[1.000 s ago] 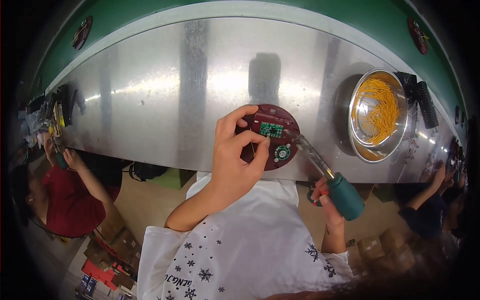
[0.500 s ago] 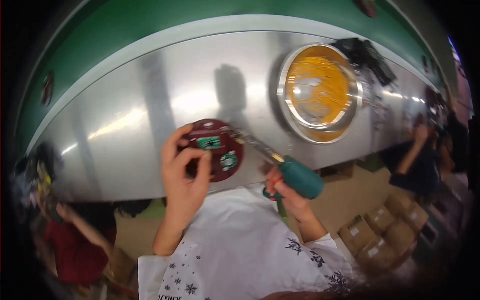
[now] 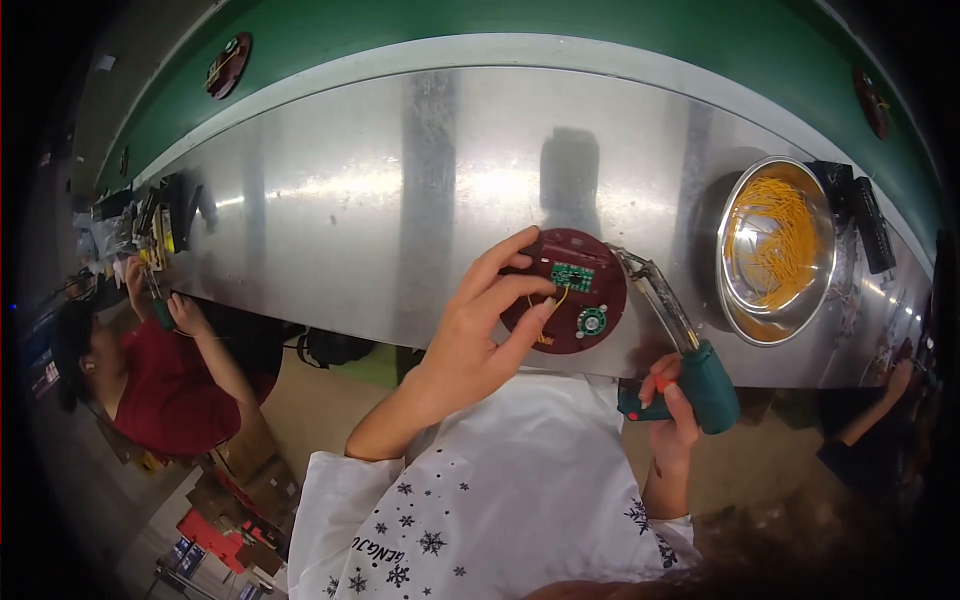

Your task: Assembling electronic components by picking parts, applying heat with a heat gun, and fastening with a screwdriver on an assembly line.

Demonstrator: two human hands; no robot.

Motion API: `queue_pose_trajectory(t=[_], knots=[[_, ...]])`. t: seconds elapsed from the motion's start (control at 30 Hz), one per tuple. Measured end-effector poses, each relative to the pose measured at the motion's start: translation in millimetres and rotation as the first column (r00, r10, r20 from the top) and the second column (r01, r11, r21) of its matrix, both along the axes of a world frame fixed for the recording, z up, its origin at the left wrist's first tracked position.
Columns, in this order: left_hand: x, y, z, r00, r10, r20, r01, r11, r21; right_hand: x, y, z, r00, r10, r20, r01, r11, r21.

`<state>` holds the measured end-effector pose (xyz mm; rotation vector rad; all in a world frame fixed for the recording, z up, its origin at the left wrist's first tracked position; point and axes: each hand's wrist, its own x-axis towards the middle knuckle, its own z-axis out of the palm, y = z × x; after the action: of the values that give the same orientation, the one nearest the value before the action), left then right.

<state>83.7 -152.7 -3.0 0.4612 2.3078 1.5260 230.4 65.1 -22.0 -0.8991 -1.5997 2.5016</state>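
A dark red round disc [image 3: 596, 338] lies at the near edge of the metal table, with a small green circuit board [image 3: 572, 277] and a round green-and-silver part [image 3: 591, 321] on it. My left hand [image 3: 480, 325] rests over the disc's left side, thumb and forefinger pinching a thin yellow wire [image 3: 563, 297] that runs to the board. In my right hand [image 3: 672, 405] is a green soldering gun [image 3: 711, 385] with a red trigger. Its long metal arm [image 3: 655, 288] slants up and left, the tip just beside the disc's upper right rim.
A steel bowl [image 3: 727, 290] of yellow wires stands to the right, black pieces [image 3: 873, 226] beside it. Beyond the table runs a green belt [image 3: 480, 18] carrying similar discs [image 3: 229, 66]. A person in red [image 3: 180, 385] works at left, another person's arm [image 3: 880, 405] shows at right.
The view has swung left, so everything sits farther right in the picture. The soldering gun now points more steeply upward. The yellow wire in my left fingers shows clearly now.
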Motion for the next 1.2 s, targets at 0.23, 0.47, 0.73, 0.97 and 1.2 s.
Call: queue_pose_trajectory(t=[0.23, 0.47, 0.73, 0.97, 1.2], knots=[[-47.6, -2.8, 6.8, 0.847, -0.487, -0.214, 0.379, 0.835, -0.399, 0.4, 0.8, -7.0, 0.999, -0.028, 0.028, 0.029, 0.999, -0.018], [-140.6, -1.6, -24.3, 0.828, 0.032, -0.56, -0.22, 0.937, -0.271, -2.2, 13.8, -13.1, 1.0, -0.027, 0.009, 0.028, 0.996, -0.085], [-354.9, -188.7, -67.4, 0.348, 0.425, -0.836, -0.931, 0.26, -0.255, 8.0, 0.9, -7.1, 0.971, -0.24, 0.018, 0.241, 0.969, -0.05], [-394.4, -262.4, -99.2, 0.726, 0.312, -0.613, -0.567, 0.775, -0.278, -1.7, -10.0, -13.4, 0.979, -0.187, 0.086, 0.189, 0.982, -0.018], [-206.2, -92.8, -5.3, 0.837, -0.398, -0.376, 0.24, 0.883, -0.403, -14.5, -12.9, -0.3, 0.986, -0.166, -0.007, 0.166, 0.986, 0.022]])
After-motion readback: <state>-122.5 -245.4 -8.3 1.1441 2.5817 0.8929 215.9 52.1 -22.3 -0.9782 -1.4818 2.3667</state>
